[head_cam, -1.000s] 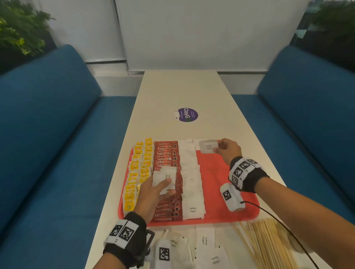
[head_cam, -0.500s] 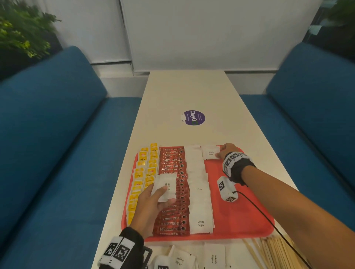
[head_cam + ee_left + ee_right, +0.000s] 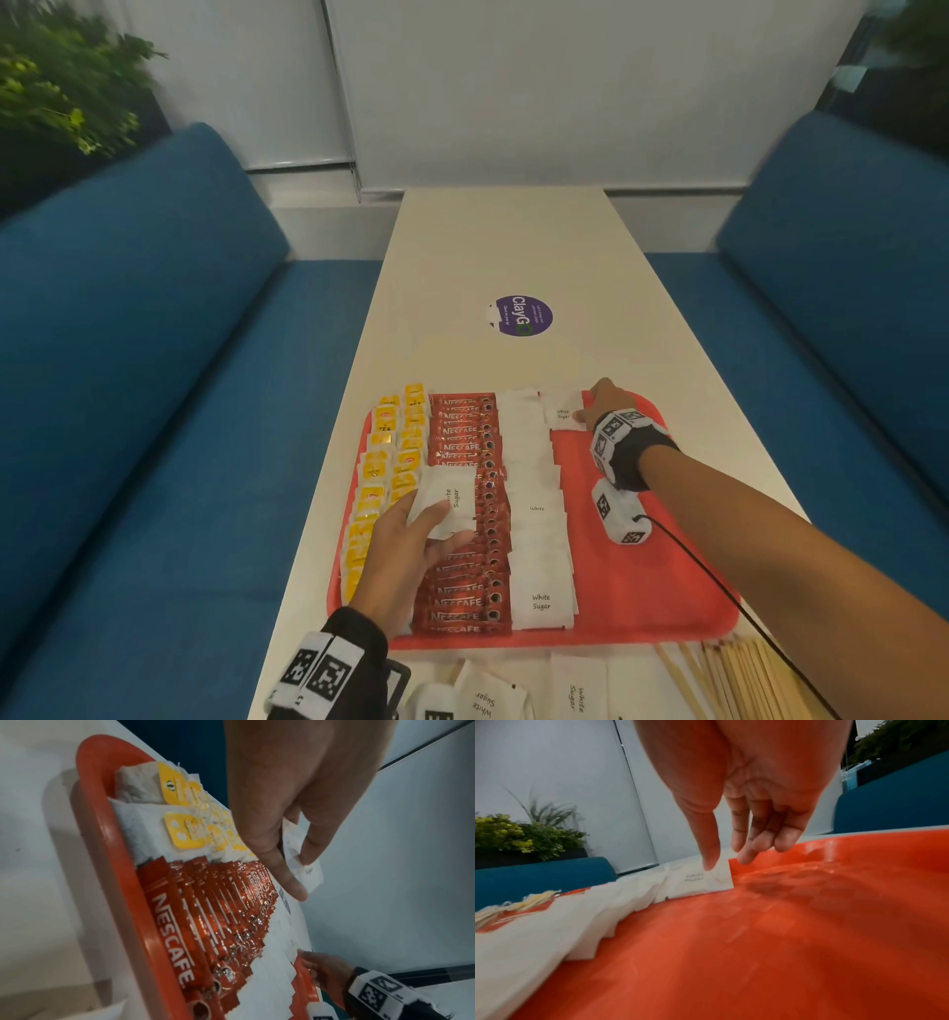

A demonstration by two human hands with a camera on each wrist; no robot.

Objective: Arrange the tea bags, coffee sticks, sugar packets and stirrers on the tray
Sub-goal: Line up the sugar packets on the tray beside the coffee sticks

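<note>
I see the red tray point(image 3: 662, 591) on the white bench point(image 3: 513, 246), filled from 9 o'clock across with yellow-tagged tea bags point(image 3: 382, 462), red Nescafe coffee sticks point(image 3: 467, 591) and a column of white sugar packets point(image 3: 536, 514). My right grip point(image 3: 606, 403) rests at the tray's 1 o'clock corner, thumb tip on a sugar packet point(image 3: 703, 880) laid there beside the column, fingers straight and touching the far rim. My left grip point(image 3: 405, 550) pinches a second sugar packet point(image 3: 449, 501) above the coffee sticks. The tray's 3 o'clock half is bare red floor. Loose sugar packets point(image 3: 488, 694) and wooden stirrers point(image 3: 739, 678) lie on the bench at 6 o'clock, just off the near rim. A purple sticker point(image 3: 521, 316) sits at 12 o'clock; blue sofas point(image 3: 154, 411) flank both long edges.
</note>
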